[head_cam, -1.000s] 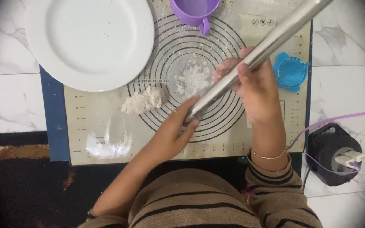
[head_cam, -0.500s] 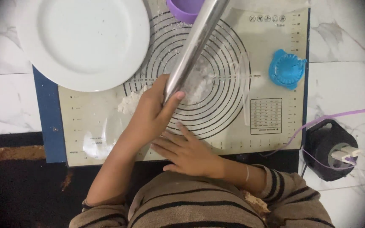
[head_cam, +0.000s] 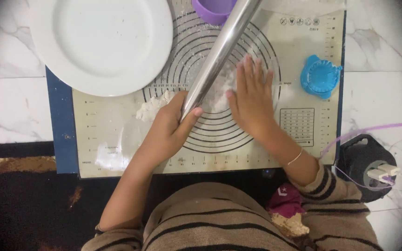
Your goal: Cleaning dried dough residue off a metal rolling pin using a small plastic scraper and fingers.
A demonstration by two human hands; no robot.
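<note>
From my head camera, looking straight down: my left hand [head_cam: 168, 128] is wrapped around the near end of the steel rolling pin [head_cam: 219, 53], fingers curled closed on it and the thumb laid across its tip. I hold it tilted, its far end rising toward the top of the frame, so the smooth, shiny tube stays off the mat and out of the flour. My right hand [head_cam: 252, 100] lies flat and open on the baking mat [head_cam: 117, 135], fingers spread and together pressing on the floured patch [head_cam: 219, 90] just beside the pin; it grips nothing. The palm-down pose fits spreading loose powder over a surface.

The mat is thin, cream-coloured and flexible-looking, printed with concentric rings and ruler marks, with a blue border showing at its left edge. It sits on a white marble-patterned table [head_cam: 5, 88]. A rough, crumbly lump of dough [head_cam: 152, 107] rests on the mat just left of my left hand. A glossy round white plate [head_cam: 101, 42] overlaps the mat's upper left corner. A purple plastic cup [head_cam: 212, 10] stands at the top edge, and a blue scalloped dumpling press [head_cam: 319, 76] lies to the right, well apart from my hands.
</note>
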